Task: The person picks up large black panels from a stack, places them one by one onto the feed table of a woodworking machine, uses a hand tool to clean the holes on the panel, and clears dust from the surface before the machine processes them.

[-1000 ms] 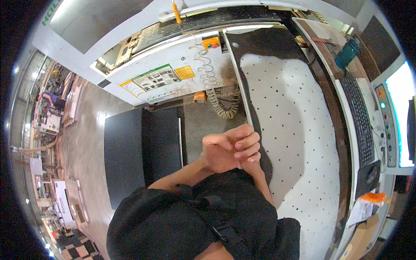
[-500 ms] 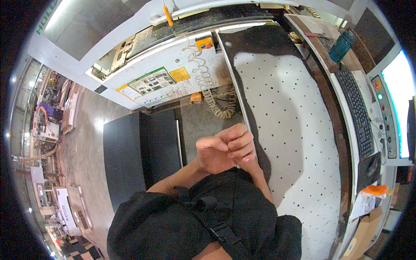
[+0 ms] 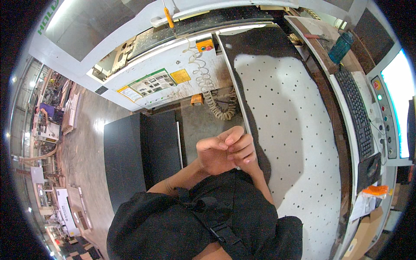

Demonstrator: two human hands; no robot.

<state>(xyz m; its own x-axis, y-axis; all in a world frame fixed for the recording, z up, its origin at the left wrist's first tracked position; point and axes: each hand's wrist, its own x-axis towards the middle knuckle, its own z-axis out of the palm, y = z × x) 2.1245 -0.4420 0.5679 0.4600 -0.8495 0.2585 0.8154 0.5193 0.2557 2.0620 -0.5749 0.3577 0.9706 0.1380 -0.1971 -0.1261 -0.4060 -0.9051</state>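
My left hand (image 3: 211, 155) and my right hand (image 3: 251, 163) are brought together in front of my body, touching. Their fingers are curled in and bunched against each other, so both hands are closed. Whatever lies inside the fingers, if anything, is hidden. Just right of the hands runs the edge of a white machine table (image 3: 281, 123) dotted with small holes. To their left stand dark flat panels (image 3: 123, 158), one beside another.
Beyond my hands, a coiled air hose (image 3: 223, 113) hangs by the white machine front (image 3: 162, 65). An orange button box (image 3: 204, 45) sits above it. At right are a keyboard (image 3: 355, 112), a blue-green bottle (image 3: 341, 47) and a control panel (image 3: 383, 115). A person (image 3: 47, 111) works far left.
My fingers have shifted slightly, with one finger at the top a little more raised. The hands stay together in the same place.
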